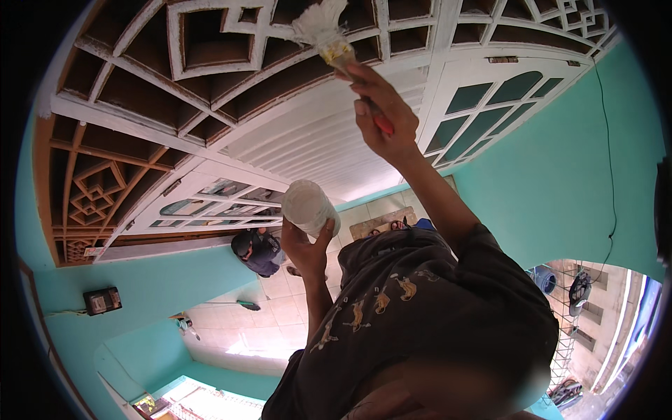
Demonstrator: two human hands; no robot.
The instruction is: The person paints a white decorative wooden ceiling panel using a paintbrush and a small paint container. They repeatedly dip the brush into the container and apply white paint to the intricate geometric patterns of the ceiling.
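Raised high in front, my right hand is closed around the handle of a paintbrush with a red end. Its bristles, thick with white paint, are against or very near a white bar of the wooden lattice; I cannot tell if they touch. Lower and to the left, my left hand grips a whitish cylindrical container, its upper end coated white. Below the lattice, the slatted panel is white too, while the recesses between the bars are dark brown.
Brown lattice continues at the left, above a white-framed window. A person in dark clothes is down below on the tiled floor. An electric meter box hangs on the turquoise wall, and a cable runs down the right wall.
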